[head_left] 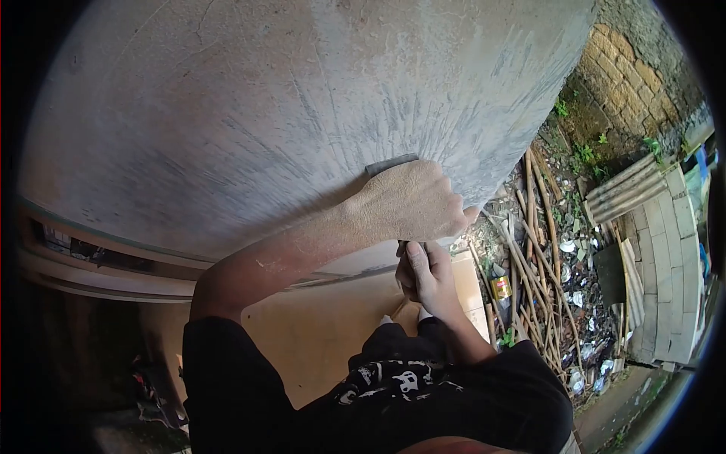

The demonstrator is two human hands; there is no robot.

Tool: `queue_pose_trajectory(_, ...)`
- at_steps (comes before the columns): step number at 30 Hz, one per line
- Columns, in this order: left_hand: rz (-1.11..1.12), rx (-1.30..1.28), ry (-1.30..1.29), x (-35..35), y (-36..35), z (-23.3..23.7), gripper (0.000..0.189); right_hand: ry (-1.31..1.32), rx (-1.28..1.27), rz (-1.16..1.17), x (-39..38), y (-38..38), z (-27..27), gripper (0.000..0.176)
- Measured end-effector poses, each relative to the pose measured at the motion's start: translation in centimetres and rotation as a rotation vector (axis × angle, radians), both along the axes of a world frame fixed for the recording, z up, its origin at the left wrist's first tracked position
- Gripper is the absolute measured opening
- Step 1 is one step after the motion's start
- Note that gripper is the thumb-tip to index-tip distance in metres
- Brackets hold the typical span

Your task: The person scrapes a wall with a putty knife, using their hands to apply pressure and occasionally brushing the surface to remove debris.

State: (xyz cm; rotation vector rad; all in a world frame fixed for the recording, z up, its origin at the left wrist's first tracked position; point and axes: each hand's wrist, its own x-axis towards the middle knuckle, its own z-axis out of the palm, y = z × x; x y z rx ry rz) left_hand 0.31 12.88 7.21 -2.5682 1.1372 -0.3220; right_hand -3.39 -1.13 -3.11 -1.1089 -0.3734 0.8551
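Note:
My left hand [408, 203], coated in pale dust, is closed at a grey wall [302, 113] streaked with darker marks. Beyond its knuckles a flat grey tool edge [391, 163] lies against the wall; the rest of the tool is hidden behind the hand. Just below and nearer my body, my right hand [425, 271] is also closed, thumb on top. A small dark piece shows at its fingers, mostly hidden, and I cannot make out what it is.
Tan tiled floor [325, 333] lies beneath me. To the right are long sticks [533, 265], scattered litter, a yellow can [501, 287], corrugated sheets [624, 189] and a block wall [669, 265]. A recessed ledge [113, 261] runs along the left.

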Motion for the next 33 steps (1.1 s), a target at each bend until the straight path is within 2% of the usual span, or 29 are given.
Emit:
queue_pose_trajectory(2,0.000,0.000,0.000,0.4,-0.1,-1.2,0.020,0.100,0.037,-0.081,-0.6,-0.3,-0.7,0.032)
queue_pose_trajectory(5,-0.007,-0.101,0.098,0.0,-0.4,-5.0,0.021,0.070,0.011,-0.072,-2.0,-1.2,-3.1,0.029)
queue_pose_trajectory(9,-0.043,-0.180,0.086,-0.2,-0.5,-4.5,0.021,0.049,0.000,-0.065,-2.1,-1.2,-3.1,0.031)
queue_pose_trajectory(12,-0.087,-0.197,0.016,0.1,-0.2,-3.4,0.026,0.081,-0.015,-0.012,-1.8,-1.4,-1.6,0.032)
queue_pose_trajectory(14,-0.066,-0.107,0.043,0.4,-0.5,-3.6,0.032,0.135,-0.027,0.025,-1.5,-1.8,-1.0,0.032)
queue_pose_trajectory(17,-0.074,-0.155,-0.010,0.5,-0.5,-3.7,0.039,0.051,-0.029,0.039,-0.4,-2.3,-0.8,0.033)
queue_pose_trajectory(20,-0.002,-0.083,-0.022,0.5,-0.9,-3.6,0.040,-0.021,-0.059,0.015,0.5,-2.2,-2.1,0.033)
queue_pose_trajectory(23,0.035,-0.176,-0.006,0.8,-1.7,-5.1,0.039,-0.030,-0.052,-0.065,0.8,-2.9,-3.2,0.032)
queue_pose_trajectory(26,-0.021,-0.079,0.004,1.3,-3.5,-6.5,0.035,-0.014,0.005,-0.076,1.0,-3.7,-4.5,0.032)
queue_pose_trajectory(33,-0.062,-0.056,0.012,3.0,-4.3,-6.7,0.036,0.046,0.082,-0.093,1.7,-4.5,-5.1,0.039)
